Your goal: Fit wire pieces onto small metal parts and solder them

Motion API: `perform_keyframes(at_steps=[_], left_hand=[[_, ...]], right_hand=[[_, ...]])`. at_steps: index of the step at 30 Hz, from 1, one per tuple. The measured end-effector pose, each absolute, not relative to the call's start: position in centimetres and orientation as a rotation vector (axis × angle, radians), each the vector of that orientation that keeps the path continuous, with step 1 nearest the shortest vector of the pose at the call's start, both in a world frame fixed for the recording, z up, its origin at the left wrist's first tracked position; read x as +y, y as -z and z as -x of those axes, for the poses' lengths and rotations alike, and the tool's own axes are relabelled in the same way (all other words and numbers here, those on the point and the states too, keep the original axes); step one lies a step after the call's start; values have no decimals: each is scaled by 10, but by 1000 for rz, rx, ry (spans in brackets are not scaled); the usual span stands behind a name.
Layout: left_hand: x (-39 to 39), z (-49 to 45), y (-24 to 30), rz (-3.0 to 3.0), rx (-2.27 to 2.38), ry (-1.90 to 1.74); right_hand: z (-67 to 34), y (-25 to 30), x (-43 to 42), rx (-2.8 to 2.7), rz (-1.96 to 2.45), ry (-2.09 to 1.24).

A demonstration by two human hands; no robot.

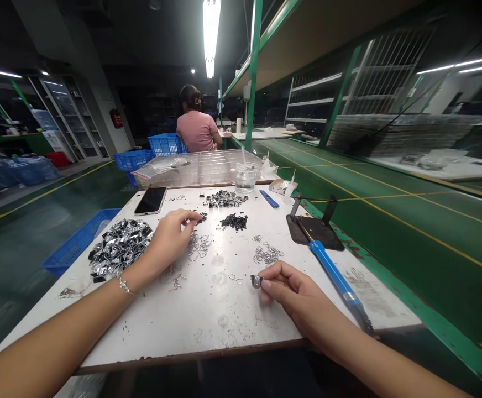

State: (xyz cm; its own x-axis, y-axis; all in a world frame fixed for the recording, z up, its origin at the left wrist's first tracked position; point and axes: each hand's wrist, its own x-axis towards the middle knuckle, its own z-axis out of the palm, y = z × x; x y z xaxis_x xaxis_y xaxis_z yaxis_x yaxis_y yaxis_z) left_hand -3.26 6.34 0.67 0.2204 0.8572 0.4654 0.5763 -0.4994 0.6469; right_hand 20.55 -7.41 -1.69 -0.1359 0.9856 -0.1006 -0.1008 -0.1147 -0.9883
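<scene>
My left hand reaches across the white table and pinches a small black part from a few loose ones at its fingertips. My right hand rests near the table's front, its fingers closed on a small round metal piece. Bent wire clips lie just under my left hand, and more wire clips lie ahead of my right hand. Two heaps of black parts, one near and one farther back, sit beyond my left hand.
A big pile of shiny black-and-silver pieces lies at left. A phone, a glass, clear trays and a blue pen stand at the back. A blue-handled press tool lies at right. A person in pink sits ahead, facing away.
</scene>
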Motion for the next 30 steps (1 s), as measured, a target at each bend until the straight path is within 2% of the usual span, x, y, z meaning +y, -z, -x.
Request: perform_keyframes(at_steps=[2,5,10,22,30], left_hand=[[74,43,-8,-2325,1412,-1149],[85,54,-9,-2623,1585,-857],[94,62,-6,-2686,1565,-570],[101,57,5,-2674,1333,-468],[97,54,7,-2604,1398,-532]], right_hand=[[-207,18,-74,-1181,1144,-1432],[-207,18,-74,-1194,1146,-1429],[-205,17,-74,-1205,1155,-1423],[-209,19,-73,-1293,1157,-1413],[-207,15,-74,-1284,1158,-1403]])
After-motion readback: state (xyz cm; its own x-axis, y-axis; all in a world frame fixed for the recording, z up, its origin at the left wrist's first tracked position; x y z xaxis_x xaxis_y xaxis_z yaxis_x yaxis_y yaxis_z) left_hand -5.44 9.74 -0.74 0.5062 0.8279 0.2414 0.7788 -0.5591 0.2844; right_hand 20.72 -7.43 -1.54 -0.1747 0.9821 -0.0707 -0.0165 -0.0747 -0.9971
